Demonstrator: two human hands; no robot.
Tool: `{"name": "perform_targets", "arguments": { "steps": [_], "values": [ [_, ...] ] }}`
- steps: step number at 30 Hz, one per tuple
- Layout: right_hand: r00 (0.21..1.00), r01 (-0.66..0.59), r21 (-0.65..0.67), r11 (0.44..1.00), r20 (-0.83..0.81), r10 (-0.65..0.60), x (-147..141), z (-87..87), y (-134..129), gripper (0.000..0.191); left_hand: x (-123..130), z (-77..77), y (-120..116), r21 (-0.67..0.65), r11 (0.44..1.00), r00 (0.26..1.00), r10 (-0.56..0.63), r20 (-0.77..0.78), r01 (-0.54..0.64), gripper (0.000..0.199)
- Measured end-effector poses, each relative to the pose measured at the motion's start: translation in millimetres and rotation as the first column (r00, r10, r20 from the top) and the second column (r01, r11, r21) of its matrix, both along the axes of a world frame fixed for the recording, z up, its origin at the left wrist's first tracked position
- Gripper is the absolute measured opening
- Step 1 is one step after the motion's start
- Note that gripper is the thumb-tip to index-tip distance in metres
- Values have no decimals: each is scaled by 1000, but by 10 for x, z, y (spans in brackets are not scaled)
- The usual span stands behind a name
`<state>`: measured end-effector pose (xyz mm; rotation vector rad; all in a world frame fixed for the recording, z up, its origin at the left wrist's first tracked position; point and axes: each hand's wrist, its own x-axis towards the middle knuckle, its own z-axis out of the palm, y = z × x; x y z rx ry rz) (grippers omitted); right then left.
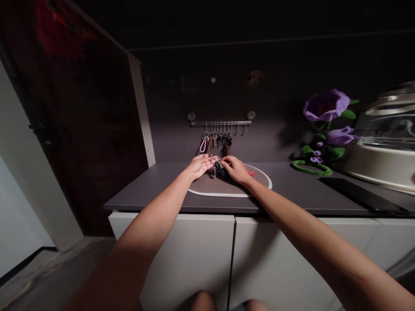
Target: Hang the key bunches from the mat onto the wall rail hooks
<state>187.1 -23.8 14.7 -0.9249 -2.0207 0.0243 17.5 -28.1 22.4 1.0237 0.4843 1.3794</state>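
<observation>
Over the mat, a bunch of keys [214,170] on a metal ring dangles between my two hands. My left hand [200,166] is turned palm up, with the ring at its fingertips. From the right, my right hand [236,168] closes its thumb and fingers at the same bunch, beside a dark fob [222,171]; its exact grip is too small to make out. Just behind, more keys [221,138] hang from a clear hook rail [221,123] on the wall, one with a pink loop [202,145] and others with brown straps.
The oval brown mat [223,193] has a white rim and carries a red item [251,173] on the right. Farther right stand purple craft flowers [327,108], a black phone-like slab [359,194] and a cream appliance [382,160]. Pale cabinet doors [191,255] sit below the counter.
</observation>
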Motion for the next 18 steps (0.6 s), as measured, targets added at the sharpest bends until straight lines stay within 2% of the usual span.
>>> {"name": "perform_targets", "arguments": {
  "steps": [10, 18],
  "values": [
    [996, -83, -9, 997, -37, 82, -53, -16, 3, 22, -4, -19, -9, 80, 994, 995, -64, -76, 70, 13],
    [977, -123, -32, 992, -178, 116, -63, 13, 15, 20, 22, -29, 21, 99, 993, 997, -65, -48, 69, 12]
  ]
}}
